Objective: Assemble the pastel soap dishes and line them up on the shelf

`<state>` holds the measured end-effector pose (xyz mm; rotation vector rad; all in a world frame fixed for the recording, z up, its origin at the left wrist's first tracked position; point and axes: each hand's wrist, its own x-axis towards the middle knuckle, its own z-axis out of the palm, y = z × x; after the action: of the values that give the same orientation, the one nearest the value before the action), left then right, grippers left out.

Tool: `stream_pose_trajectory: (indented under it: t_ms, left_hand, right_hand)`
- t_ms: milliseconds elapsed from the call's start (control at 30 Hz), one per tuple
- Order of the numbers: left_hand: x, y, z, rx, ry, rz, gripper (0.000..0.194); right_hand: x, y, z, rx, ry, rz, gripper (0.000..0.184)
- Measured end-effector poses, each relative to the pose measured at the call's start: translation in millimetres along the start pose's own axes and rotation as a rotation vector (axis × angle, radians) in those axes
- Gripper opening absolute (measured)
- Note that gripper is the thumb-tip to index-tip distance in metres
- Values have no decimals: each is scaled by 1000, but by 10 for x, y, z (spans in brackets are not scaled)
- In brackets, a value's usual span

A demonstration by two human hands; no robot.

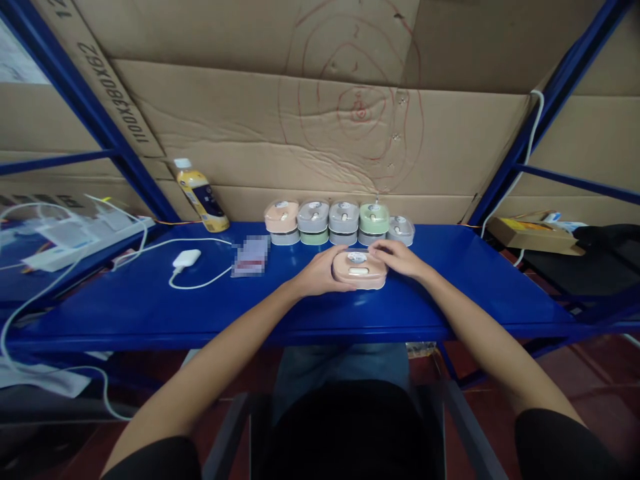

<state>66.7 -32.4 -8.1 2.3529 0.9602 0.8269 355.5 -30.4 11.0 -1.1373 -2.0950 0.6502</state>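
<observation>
A small pink box (371, 281) with a clear domed lid (376, 261) rests on the blue table in front of me. It has a round sticker and a pale oblong piece on top. My left hand (319, 272) is wrapped round its left side, thumb along the near edge and fingers behind. With bent fingers, my right hand (400, 257) grips the far right corner at the lid's edge; its fingertips are partly hidden. Just behind stands a row of similar boxes (343, 217) in pink, grey and green, mostly stacked in twos, with a single grey box (401, 230) at the right end.
On the blue table (480, 280), a blurred-out flat item (251, 256), a white charger (187, 259) with its cable and a yellow drink bottle (201, 199) lie to the left. A power strip (80, 243) sits far left, a cardboard box (535, 235) far right. Cardboard (225, 120) walls the back.
</observation>
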Motion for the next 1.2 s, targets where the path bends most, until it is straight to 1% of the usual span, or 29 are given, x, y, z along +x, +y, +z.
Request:
stream_pose_trajectory:
  t_ms: [67,100,167,200,233,267,333,400,433,467,500,600,633,700,800,867,933,1033,1133,1200]
  left_hand:
    - [1,-8,22,-1,-4,-2,111]
    - [1,-13,32,-1,-8,-2,111]
    - [2,-29,48,-16,-19,5,115]
    - [2,-39,53,-28,-26,8,118]
    - [0,-52,55,-41,-34,8,122]
    - [-2,-66,54,-52,-43,6,126]
    - [-9,-94,38,-54,-56,-2,132]
    - [-15,-117,0,-19,-48,-5,132]
    - [-18,-125,-25,6,-39,5,128]
    - [-20,-131,-53,31,-31,22,121]
    - [-20,-134,-80,51,-29,47,109]
    - [-19,-138,-136,83,-73,109,66]
    - [-16,-138,-141,90,-89,117,57]
    - [-9,-135,-137,98,-106,131,48]
    - [9,-129,-140,82,-103,156,46]
    - [19,-138,-190,77,-84,135,49]
    - [22,-177,-289,93,-39,86,52]
    - [0,-310,-498,148,27,11,53]
    - [-56,-490,-685,215,9,-79,53]
    - [-98,-594,-759,260,-7,-140,56]
  right_hand:
    - [-21,-46,40,-158,41,-107,60]
    - [-33,-79,73,-215,38,-155,74]
    - [-55,-152,151,-279,-23,-232,102]
    - [-62,-185,190,-292,-63,-252,110]
    - [-66,-213,223,-300,-95,-261,114]
    - [-66,-232,246,-306,-112,-263,113]
    - [-59,-241,244,-304,-99,-263,104]
    - [-52,-209,169,-283,-53,-262,94]
    - [-51,-178,105,-268,-23,-252,90]
    - [-53,-140,28,-254,8,-232,86]
    - [-57,-96,-56,-245,38,-201,82]
    - [-78,47,-301,-250,88,-57,71]
    - [-83,89,-364,-263,87,-4,68]
    - [-89,150,-447,-296,69,85,65]
    - [-90,163,-486,-312,27,147,63]
    - [-92,131,-491,-300,-17,157,63]
    - [-97,97,-498,-308,-58,160,65]
    - [-103,87,-516,-365,-118,151,69]
    - [-97,139,-526,-419,-181,159,74]
    - [-90,193,-523,-444,-199,176,80]
